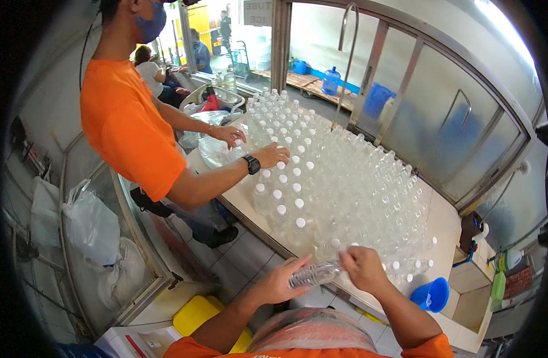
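My left grip (278, 281) holds a clear ribbed plastic bottle (317, 274); right grip (364, 270) clasps, hiding its neck. Rightward: round blue plastic bucket (440, 293), contents unclear.

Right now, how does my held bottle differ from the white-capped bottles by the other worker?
Held bottle points sideways; capped bottles stand upright. Held bottle is off the table, one end hidden by the right hand; capped bottles rest on it, caps showing. Both look clear.
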Demonstrator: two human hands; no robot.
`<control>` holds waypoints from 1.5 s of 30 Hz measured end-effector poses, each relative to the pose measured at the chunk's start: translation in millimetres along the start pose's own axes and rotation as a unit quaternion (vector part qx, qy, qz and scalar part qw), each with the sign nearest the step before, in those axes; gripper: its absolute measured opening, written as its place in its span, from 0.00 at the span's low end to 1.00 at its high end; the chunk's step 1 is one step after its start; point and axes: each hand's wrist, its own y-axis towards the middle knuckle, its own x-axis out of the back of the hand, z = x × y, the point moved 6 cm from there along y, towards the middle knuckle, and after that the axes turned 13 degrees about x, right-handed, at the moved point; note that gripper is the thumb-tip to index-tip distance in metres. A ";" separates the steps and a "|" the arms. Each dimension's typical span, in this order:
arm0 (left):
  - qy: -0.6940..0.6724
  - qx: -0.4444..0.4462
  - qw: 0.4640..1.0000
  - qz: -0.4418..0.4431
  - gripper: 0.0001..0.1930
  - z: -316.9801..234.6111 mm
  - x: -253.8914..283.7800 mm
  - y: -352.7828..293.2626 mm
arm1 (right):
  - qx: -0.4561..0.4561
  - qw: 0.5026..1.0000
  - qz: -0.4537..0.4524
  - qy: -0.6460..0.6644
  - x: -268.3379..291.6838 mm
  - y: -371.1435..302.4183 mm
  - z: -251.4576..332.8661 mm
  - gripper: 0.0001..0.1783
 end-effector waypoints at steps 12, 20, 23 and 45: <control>-0.003 0.130 0.947 -0.293 0.36 154.6 -34.2 51.3 | -0.099 0.957 -0.126 0.241 15.6 17.4 -79.7 0.05; -0.020 0.162 0.926 -0.339 0.25 161.9 -65.8 93.1 | -0.022 0.994 -0.096 -0.038 6.1 64.5 -82.6 0.10; 0.044 0.173 0.932 -0.315 0.25 169.6 -68.7 104.2 | 0.111 0.985 -0.122 -0.056 -1.4 83.0 -78.0 0.14; -0.009 0.154 0.957 -0.245 0.24 168.5 -55.9 94.0 | 0.134 0.961 0.100 -0.219 -40.0 129.0 -85.8 0.08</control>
